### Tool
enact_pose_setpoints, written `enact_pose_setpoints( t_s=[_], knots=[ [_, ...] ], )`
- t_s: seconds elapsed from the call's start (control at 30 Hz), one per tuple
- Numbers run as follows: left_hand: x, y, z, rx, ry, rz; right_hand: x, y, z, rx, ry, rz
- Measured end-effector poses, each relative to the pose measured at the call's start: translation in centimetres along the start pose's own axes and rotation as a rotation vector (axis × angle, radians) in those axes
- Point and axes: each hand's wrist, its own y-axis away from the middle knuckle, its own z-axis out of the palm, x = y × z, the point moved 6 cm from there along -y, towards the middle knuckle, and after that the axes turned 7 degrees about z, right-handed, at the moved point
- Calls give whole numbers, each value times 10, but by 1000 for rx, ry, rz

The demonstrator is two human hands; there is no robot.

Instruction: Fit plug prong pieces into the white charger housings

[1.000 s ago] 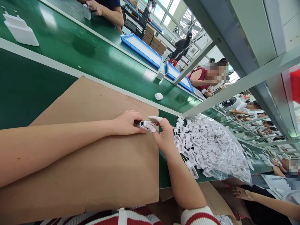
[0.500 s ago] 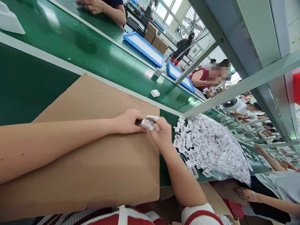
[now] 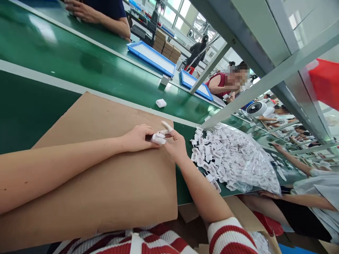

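Observation:
A small white plastic piece [image 3: 158, 138] is held between my two hands above the brown cardboard sheet [image 3: 127, 183]. My left hand [image 3: 137, 137] pinches it from the left, with the fingertips partly hidden. From the right, my right hand [image 3: 177, 145] grips the same piece, its index finger lifted and wearing a white finger cot [image 3: 166, 126]. The piece's exact kind is too small and covered to tell. Right of my right hand lies a heap of white plug adapters [image 3: 212, 151], partly under a clear plastic bag [image 3: 249, 155].
Beyond the cardboard runs a green conveyor belt [image 3: 106, 81] carrying a white rounded block [image 3: 161, 103]. Blue trays [image 3: 152, 58] stand on its far side. A slanting metal post [image 3: 212, 67] and overhead frame cross the right. Co-workers sit opposite and at right, one reaching out an arm [image 3: 291, 158].
The view has shifted, so most things sit a little further left. My right index finger has lifted away from the white piece. The co-worker's hand at far left has moved slightly.

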Motion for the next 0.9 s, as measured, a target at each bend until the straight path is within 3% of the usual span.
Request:
enact_pose_setpoints(
  t_s=[0.1, 0.17, 0.23, 0.33, 0.47, 0.6, 0.77, 0.83, 0.9],
  knots=[
    [-2, -6, -11, 8, 71, -127, 3, -3, -34, 51, -160, 13],
    [-12, -16, -33, 125, 61, -236, 7, 0, -73, 210, -43, 9],
    [-27, -30, -63, 274, 10, -326, 18, 3, -101, 236, 185, 62],
    [-60, -53, -108, 444, -110, -404, 46, 2, -116, 138, 449, 127],
    [-106, -67, -146, 576, -246, -561, 80, -10, -118, 175, 658, 273],
    [-117, -70, -150, 601, -232, -539, 92, -22, -112, 118, 657, 363],
    [-85, -87, -129, 625, -403, -255, 75, -22, -111, 175, 603, 272],
    [-77, -102, -118, 597, -538, -207, 61, -20, -104, 208, 465, 179],
    [-84, -120, -106, 459, -547, -313, 49, -17, -91, 164, 209, 105]
  ],
)
